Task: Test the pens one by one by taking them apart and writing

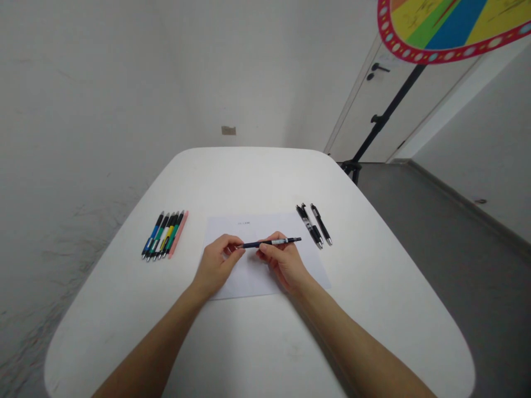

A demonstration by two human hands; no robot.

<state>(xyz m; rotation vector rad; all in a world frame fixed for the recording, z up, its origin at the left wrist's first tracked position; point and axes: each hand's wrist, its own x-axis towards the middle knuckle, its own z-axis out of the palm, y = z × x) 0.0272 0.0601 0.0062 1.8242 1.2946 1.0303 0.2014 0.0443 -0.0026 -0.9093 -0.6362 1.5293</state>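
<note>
A dark pen (252, 244) with a whitish printed band lies almost level between my hands, above a sheet of white paper (253, 282). My left hand (216, 264) pinches its pointed end between thumb and fingertips. Around the middle of the barrel, the thumb and fingers of my right hand (288, 265) are closed, with the clicker end sticking out to the right. A short line of small dark writing (244, 223) shows near the top of the paper.
Several coloured click pens (165, 235) lie side by side at the left, with a pink pen (178, 235) at their right end. Three black pens (321, 224) lie right of the paper. Beyond the white table (249, 171) stands a colourful wheel (452, 27) on a black stand.
</note>
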